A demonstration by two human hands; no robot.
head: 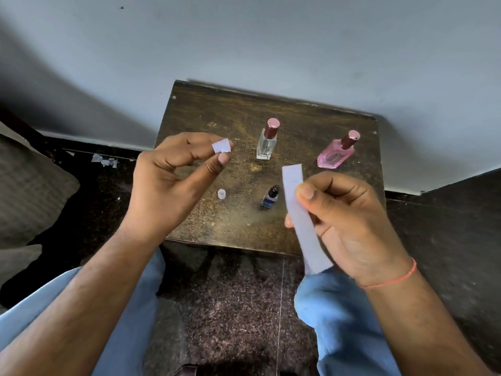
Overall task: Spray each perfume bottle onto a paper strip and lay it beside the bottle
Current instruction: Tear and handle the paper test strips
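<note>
On a small dark wooden table (298,123) stand three bottles: a clear square one with a pink cap (267,141) at the back middle, a pink one with a pink cap (337,155) at the back right, and a small dark vial (270,196) nearer me. My left hand (173,180) hovers over the table's left part and pinches a small torn paper piece (221,146) between fingertips. My right hand (349,221) holds a long white paper strip (298,213) upright over the table's front right edge, thumb pressed on it.
A small clear plastic cap (221,194) stands on the table left of the vial. Torn paper scraps (104,160) lie on the dark floor to the left, by the wall. A cushion (29,191) sits at far left. My knees in blue jeans flank the table's front.
</note>
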